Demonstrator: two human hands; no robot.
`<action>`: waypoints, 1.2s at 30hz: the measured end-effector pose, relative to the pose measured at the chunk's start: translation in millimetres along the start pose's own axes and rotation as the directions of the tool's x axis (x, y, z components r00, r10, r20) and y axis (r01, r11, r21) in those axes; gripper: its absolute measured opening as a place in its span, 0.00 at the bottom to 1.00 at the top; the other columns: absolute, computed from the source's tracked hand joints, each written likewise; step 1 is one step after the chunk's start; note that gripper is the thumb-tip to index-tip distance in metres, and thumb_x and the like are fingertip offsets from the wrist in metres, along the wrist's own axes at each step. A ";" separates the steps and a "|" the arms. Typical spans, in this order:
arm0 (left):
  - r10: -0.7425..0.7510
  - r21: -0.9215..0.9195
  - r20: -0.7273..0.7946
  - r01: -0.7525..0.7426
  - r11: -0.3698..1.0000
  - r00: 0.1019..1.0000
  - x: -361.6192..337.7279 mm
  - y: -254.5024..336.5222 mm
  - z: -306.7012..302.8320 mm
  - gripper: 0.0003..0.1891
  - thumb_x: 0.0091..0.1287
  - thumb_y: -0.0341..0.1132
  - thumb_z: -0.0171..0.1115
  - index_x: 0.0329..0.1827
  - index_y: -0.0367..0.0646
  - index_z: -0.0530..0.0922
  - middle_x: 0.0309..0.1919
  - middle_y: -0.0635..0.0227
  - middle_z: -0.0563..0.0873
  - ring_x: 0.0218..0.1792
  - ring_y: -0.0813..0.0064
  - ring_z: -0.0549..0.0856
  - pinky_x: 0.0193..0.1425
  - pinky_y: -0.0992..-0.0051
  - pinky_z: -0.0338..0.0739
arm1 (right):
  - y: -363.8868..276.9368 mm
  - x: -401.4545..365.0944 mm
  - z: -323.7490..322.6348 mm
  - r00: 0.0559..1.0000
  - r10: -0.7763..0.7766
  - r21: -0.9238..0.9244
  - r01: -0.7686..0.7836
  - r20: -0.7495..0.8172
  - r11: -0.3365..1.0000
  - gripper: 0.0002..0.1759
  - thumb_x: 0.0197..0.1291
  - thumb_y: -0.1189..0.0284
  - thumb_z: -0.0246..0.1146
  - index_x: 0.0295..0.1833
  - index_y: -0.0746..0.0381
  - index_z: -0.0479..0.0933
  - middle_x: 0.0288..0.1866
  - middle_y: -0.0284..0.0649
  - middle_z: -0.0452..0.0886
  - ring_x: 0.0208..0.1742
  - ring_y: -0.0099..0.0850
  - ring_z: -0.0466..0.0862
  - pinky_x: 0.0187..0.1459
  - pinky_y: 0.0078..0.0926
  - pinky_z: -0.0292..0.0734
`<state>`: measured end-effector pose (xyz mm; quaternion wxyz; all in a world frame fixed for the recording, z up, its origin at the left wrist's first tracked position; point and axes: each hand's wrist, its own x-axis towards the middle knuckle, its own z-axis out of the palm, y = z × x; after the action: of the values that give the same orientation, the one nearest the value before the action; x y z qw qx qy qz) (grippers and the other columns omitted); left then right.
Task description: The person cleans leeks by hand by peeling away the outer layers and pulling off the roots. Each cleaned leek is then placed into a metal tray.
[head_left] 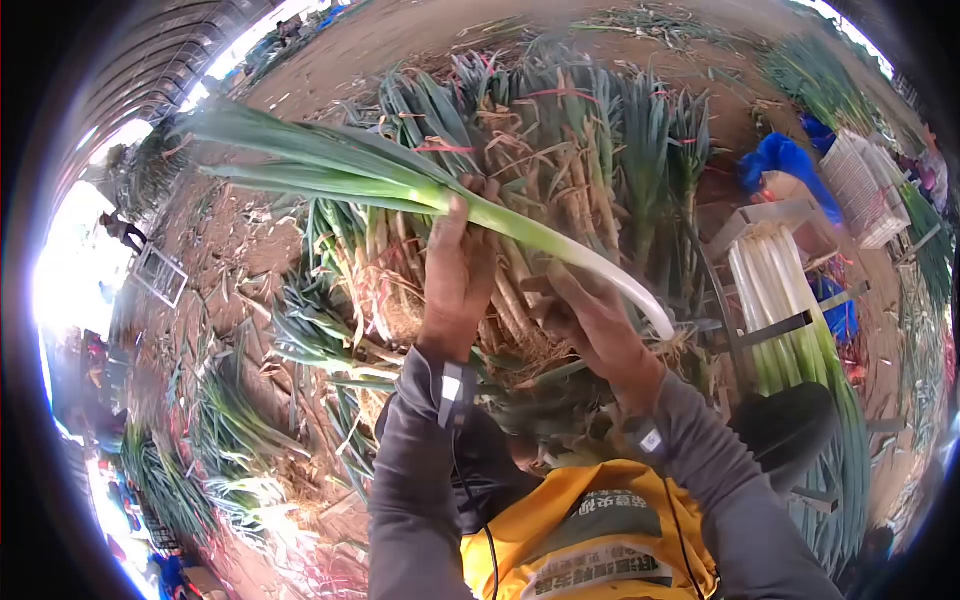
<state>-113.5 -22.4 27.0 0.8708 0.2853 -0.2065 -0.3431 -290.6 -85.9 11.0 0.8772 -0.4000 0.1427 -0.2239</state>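
My left hand [462, 265] is wrapped around a large green onion [515, 228], just where the white shank meets the green leaves. The leaves fan out to the upper left, and the pale shank slants down to the right toward its root end. Right below that shank is my right hand [600, 325], fingers loosely bent and apart, with the index finger close along the shank's lower edge. Behind both hands stand bundles of unpeeled green onions [570, 170], with dry brown outer skins and red ties.
On the right, cleaned green onions [780, 290] lie in a metal rack [775, 330] beside my knee. Farther right are a white crate [865, 190] and blue plastic [785, 165]. More onion bundles [235, 410] lie on the littered dirt floor at left.
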 end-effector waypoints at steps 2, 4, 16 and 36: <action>-0.024 0.025 0.034 0.024 0.999 0.999 -6.8 -8.9 2.8 0.24 0.78 0.37 0.58 0.73 0.39 0.67 0.69 0.59 0.75 0.72 0.62 0.72 0.79 0.59 0.64 | -9.6 -10.4 11.5 0.999 0.042 -0.264 -0.036 0.017 0.964 0.18 0.73 0.63 0.65 0.59 0.64 0.79 0.46 0.37 0.84 0.38 0.21 0.86 0.36 0.21 0.80; -0.116 0.099 0.020 0.113 0.989 0.993 -7.1 -14.2 3.6 0.18 0.76 0.32 0.60 0.66 0.37 0.73 0.62 0.61 0.80 0.65 0.62 0.79 0.70 0.62 0.73 | -2.2 -17.5 19.0 0.925 -0.331 -0.766 0.348 0.186 0.541 0.18 0.70 0.64 0.68 0.53 0.69 0.79 0.46 0.45 0.84 0.38 0.25 0.86 0.34 0.25 0.79; -0.320 0.139 0.177 0.298 0.944 0.931 -26.2 -29.8 16.1 0.19 0.75 0.41 0.63 0.64 0.47 0.72 0.48 0.71 0.80 0.51 0.72 0.80 0.62 0.64 0.76 | -77.7 66.3 2.7 0.984 -0.067 -0.640 0.157 0.162 0.752 0.16 0.66 0.66 0.70 0.48 0.70 0.84 0.31 0.35 0.84 0.30 0.21 0.83 0.31 0.20 0.77; 0.385 0.007 -0.213 -0.393 0.920 0.898 30.4 78.0 -57.3 0.20 0.65 0.33 0.74 0.56 0.43 0.74 0.40 0.65 0.86 0.40 0.71 0.86 0.53 0.71 0.84 | 123.2 -135.0 -158.9 0.842 0.509 -0.981 -0.110 -0.177 -0.158 0.14 0.61 0.67 0.62 0.44 0.66 0.84 0.37 0.54 0.87 0.43 0.53 0.88 0.47 0.50 0.82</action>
<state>-23.6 23.1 38.7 0.9436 0.2572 -0.1597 -0.1338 -440.5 -47.3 -175.3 0.3421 -0.8819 0.2280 0.2307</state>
